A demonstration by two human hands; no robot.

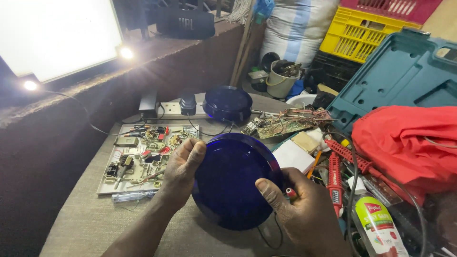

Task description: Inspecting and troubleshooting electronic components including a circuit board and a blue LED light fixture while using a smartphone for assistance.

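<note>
Head view, looking down at our two hands above the grey counter (85,223). We hold one round dark blue dome cover (233,183) between them, tilted up on its edge. Our left hand (183,169) grips its left rim, thumb across the front and fingers curled behind. Our right hand (300,209) grips the lower right rim and also pinches one small red-tipped tool (290,192) against it. Both forearms enter from the bottom edge. We count a second blue dome (227,102) lying well behind, beside a power strip (173,109). One board of electrical parts (143,154) lies left of the held cover; one loose circuit board (281,124) lies behind it. At right we count one red cloth (404,138) and one spray bottle (378,223).
</note>
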